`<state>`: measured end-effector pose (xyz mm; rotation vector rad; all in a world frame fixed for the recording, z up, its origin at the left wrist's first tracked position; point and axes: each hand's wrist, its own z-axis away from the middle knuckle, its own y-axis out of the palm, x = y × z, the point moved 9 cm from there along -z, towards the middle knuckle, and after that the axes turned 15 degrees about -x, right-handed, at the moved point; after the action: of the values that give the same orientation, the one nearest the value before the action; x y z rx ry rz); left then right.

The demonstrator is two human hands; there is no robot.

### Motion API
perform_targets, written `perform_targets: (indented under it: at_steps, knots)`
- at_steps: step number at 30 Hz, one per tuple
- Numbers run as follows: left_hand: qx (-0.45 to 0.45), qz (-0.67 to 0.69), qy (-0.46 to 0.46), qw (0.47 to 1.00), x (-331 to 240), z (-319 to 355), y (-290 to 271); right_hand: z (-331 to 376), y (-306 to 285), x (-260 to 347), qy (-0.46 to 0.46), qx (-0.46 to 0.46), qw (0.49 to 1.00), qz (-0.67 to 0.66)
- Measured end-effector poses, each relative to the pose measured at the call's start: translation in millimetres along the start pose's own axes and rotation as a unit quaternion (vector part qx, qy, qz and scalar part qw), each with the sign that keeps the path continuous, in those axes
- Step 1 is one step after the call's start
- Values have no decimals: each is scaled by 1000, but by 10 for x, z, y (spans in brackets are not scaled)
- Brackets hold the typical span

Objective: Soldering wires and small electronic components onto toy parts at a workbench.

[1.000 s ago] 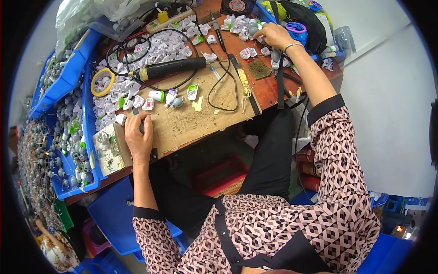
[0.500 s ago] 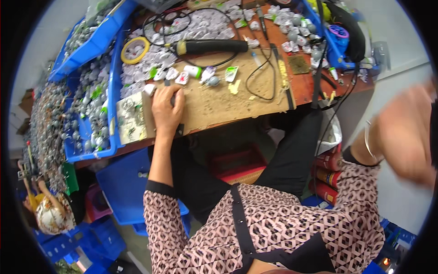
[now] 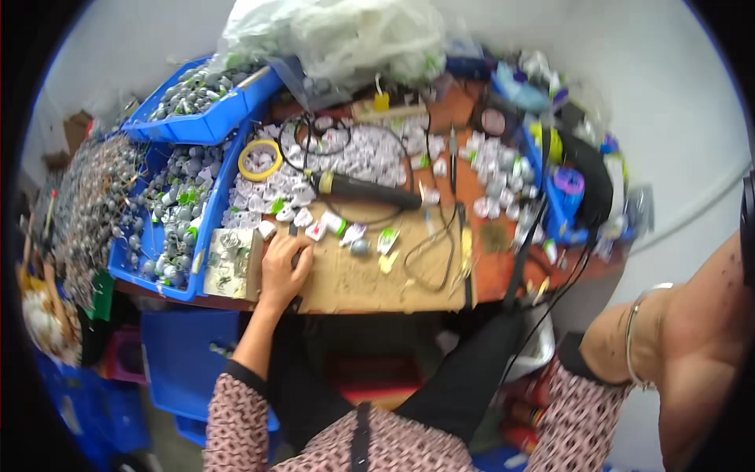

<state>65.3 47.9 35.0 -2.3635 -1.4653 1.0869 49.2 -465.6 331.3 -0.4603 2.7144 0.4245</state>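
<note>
My left hand (image 3: 285, 269) rests on the near left part of a tan work board (image 3: 346, 287), thumb apart and fingers slightly bent, with nothing visible in it. A black strip runs under it. A stained, pale block (image 3: 230, 267) stands just to its left. Beyond its fingers lie small white pieces, a green-and-white cylindrical piece (image 3: 333, 223) and a grey ball-shaped piece (image 3: 359, 248). My right hand (image 3: 700, 338), a bangle at its wrist, is raised close to the camera at the right edge. Its fingers are hidden or cut off.
Blue bins (image 3: 118, 252) of grey ball-shaped parts stand at the left. White pieces (image 3: 370, 157) cover the back, with a yellow tape roll (image 3: 259, 160), a thick black handle (image 3: 366, 190) and looped cables. Black cords hang over the right front edge. Clear plastic bags (image 3: 370, 35) lie behind.
The view has tilted up, so the back of the table and the plastic bags now show. My right hand has come closer to the camera. My left hand stays at the same spot on the board.
</note>
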Motion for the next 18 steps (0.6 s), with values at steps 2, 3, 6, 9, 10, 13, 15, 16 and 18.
perform_targets:
  at_steps: [2, 3, 6, 9, 10, 13, 15, 16, 18]
  knots:
    - [-1, -2, -28, 1000, 30, -6, -63, -89, -117, -111, -2, -2, 999, -43]
    - [-19, 1, -23, 1000, 60, -25, -150, -93, -163, -94, 8, -8, 998, -54]
    - [-28, 13, -39, 999, 22, -98, -163, -89, -78, 92, 75, -13, 996, -42]
    - [-22, -2, -25, 999, 5, -179, -115, 92, 177, 35, 103, -26, 993, -43]
    - [-21, 4, -22, 1000, 15, -191, -55, 98, 223, 30, 100, -27, 994, -45]
    - [-10, -6, -12, 1000, 21, -170, 25, -113, -56, 174, 85, -24, 995, -44]
    - [-6, 3, -23, 1000, 25, -121, 1, -91, 12, 155, 80, -27, 995, -43]
    - [1, 1, -32, 999, 22, -99, 20, -103, 18, 175, 83, -29, 995, -43]
    - [1, 1, -21, 1000, -36, -152, 53, -203, -15, 292, 90, -35, 994, -47]
